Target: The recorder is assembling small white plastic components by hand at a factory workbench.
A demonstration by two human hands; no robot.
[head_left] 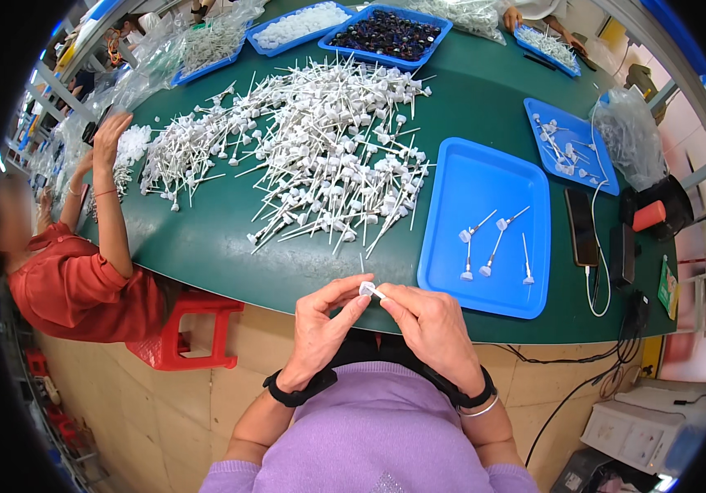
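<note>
Just off the table's near edge, both my hands are pinched together on one small white stick-like part with a faceted head [367, 288]. My left hand [324, 320] grips the head between thumb and fingertips. Thumb and forefinger of my right hand [435, 324] close on its other end, and the fingers hide part of it. Beyond my hands lies a big heap of similar white stemmed parts [328, 148]. To the right, a blue tray [439, 238] holds several of them, lying apart.
A second blue tray [538, 115] with more parts sits farther right, near a phone [580, 226] with a white cable. Far back are trays of dark pieces [381, 34] and white pieces [302, 27]. A co-worker in red [82, 283] sits left by a red stool [193, 329].
</note>
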